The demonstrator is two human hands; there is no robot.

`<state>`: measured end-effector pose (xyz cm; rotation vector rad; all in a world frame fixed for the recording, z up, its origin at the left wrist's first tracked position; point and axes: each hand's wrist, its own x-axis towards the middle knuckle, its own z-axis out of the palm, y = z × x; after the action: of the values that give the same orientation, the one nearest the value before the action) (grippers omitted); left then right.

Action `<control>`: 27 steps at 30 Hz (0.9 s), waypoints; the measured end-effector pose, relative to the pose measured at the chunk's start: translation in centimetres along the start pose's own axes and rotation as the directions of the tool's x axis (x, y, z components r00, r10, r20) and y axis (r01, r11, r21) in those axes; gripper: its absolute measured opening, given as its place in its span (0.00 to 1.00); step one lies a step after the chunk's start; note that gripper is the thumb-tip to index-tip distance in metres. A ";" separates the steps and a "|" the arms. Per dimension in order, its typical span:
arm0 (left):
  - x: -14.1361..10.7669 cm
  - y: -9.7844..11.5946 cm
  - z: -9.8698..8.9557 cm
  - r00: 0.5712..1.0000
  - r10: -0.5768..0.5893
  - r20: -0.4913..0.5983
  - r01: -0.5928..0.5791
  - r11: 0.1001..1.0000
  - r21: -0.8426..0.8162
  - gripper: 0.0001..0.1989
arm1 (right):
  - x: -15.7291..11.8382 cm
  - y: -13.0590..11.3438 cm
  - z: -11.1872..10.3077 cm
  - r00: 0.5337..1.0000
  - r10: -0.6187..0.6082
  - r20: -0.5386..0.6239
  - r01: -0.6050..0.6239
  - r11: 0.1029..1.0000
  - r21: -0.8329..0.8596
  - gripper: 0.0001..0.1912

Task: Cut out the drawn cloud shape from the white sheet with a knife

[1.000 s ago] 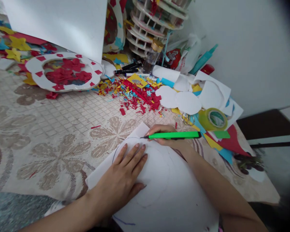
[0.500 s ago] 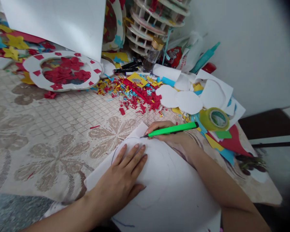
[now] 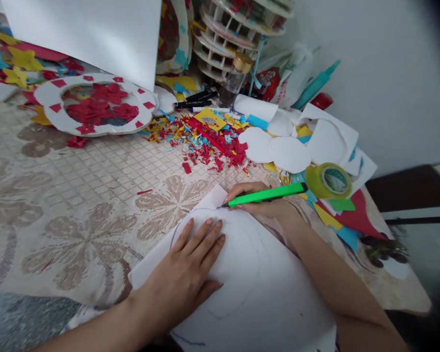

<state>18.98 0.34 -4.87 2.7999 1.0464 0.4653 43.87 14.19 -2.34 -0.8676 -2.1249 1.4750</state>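
A white sheet (image 3: 249, 298) lies at the table's near edge, marked with a blue curved outline and fainter curved lines inside it. My left hand (image 3: 190, 264) rests flat on the sheet, fingers stretched out, left of the faint lines. A green utility knife (image 3: 267, 194) is in my right hand (image 3: 249, 195), its fingers closed around the front of the handle. The knife's thin blade points left and meets the sheet at the blue line near its far corner. Part of the right hand is hidden behind the handle.
Small red, yellow and blue paper scraps (image 3: 212, 146) lie beyond the sheet. White rounded cutouts (image 3: 289, 154) and a roll of yellow tape (image 3: 328, 180) sit to the right. A flower-shaped white frame (image 3: 51, 115) stands left, a capped glass bottle (image 3: 232, 83) at the back.
The knife and right hand keep their place on the sheet, with at most a slight shift right along the line. The left hand stays put; the whole view has drifted slightly.
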 end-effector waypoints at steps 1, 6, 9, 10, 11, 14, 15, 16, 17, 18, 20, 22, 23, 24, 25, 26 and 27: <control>0.0 0.0 0.0 1.000 -0.001 -0.001 0.001 1.000 -0.003 0.35 | -0.2 0.0 0.2 1.000 -0.024 -0.021 0.024 1.000 -0.012 0.10; 0.0 0.0 0.1 1.000 0.000 -0.001 0.000 1.000 -0.008 0.35 | -0.6 -0.5 -0.1 0.992 -0.121 0.046 0.125 0.986 -0.107 0.10; 0.0 0.0 0.1 1.000 -0.006 0.009 0.007 1.000 -0.017 0.34 | -0.6 -0.4 -0.5 0.995 -0.094 0.038 0.095 0.995 -0.029 0.09; 0.0 0.0 0.1 1.000 -0.008 0.014 0.008 1.000 -0.023 0.34 | -0.5 -0.3 -0.4 0.995 -0.097 0.020 0.096 0.995 0.018 0.09; 0.0 0.0 0.1 1.000 -0.010 0.017 0.010 1.000 -0.028 0.33 | -0.4 -0.3 -0.2 0.994 -0.107 -0.006 0.108 0.992 0.064 0.10; 0.0 0.0 0.2 1.000 -0.009 0.017 0.009 1.000 -0.029 0.33 | -0.2 -0.4 1.3 0.992 -0.099 -0.080 0.110 0.984 0.138 0.10; 0.0 0.0 0.2 1.000 -0.010 0.014 0.010 1.000 -0.024 0.33 | -0.1 -0.6 1.8 0.994 -0.065 -0.083 0.075 0.989 0.125 0.10; 0.0 0.0 0.2 1.000 -0.011 0.011 0.011 1.000 -0.021 0.33 | 0.0 -0.8 2.3 0.995 -0.038 -0.096 0.047 0.994 0.097 0.10; -0.1 0.0 0.2 1.000 -0.012 0.007 0.012 1.000 -0.021 0.33 | 0.0 -1.0 2.7 0.993 -0.023 -0.112 0.030 0.997 0.067 0.10; -0.1 0.0 0.3 1.000 -0.013 0.004 0.013 1.000 -0.021 0.33 | 0.0 -1.1 3.0 0.992 -0.026 -0.126 0.031 0.999 0.038 0.10; -0.1 0.0 0.3 1.000 -0.014 0.000 0.014 1.000 -0.025 0.33 | 0.1 -1.3 3.3 0.987 -0.060 -0.150 0.060 0.998 -0.004 0.10; -0.1 0.0 0.3 1.000 -0.014 -0.009 0.014 1.000 -0.024 0.33 | 0.1 -1.2 3.4 0.985 -0.082 -0.154 0.078 0.996 -0.031 0.09; 0.0 0.0 0.3 1.000 -0.015 -0.013 0.015 1.000 -0.023 0.33 | 0.1 -1.1 3.4 0.985 -0.083 -0.153 0.078 0.996 -0.042 0.09; 0.0 0.0 0.3 1.000 -0.015 -0.017 0.015 1.000 -0.022 0.33 | 0.1 -1.1 3.4 0.985 -0.081 -0.152 0.074 0.996 -0.050 0.09; 0.0 0.0 0.3 1.000 -0.013 -0.020 0.013 1.000 -0.021 0.33 | 0.1 -1.0 3.4 0.986 -0.079 -0.149 0.072 0.996 -0.056 0.09; 0.0 0.0 0.3 1.000 -0.011 -0.022 0.011 1.000 -0.019 0.34 | 0.2 -1.0 3.4 0.987 -0.083 -0.141 0.074 0.995 -0.068 0.09; 0.0 0.0 0.2 1.000 -0.008 -0.021 0.008 1.000 -0.017 0.34 | 0.2 -0.9 3.4 0.987 -0.095 -0.130 0.084 0.992 -0.090 0.10</control>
<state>19.09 0.34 -5.08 2.7809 1.0525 0.5012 41.30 11.83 -2.66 -0.8640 -2.1104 1.2547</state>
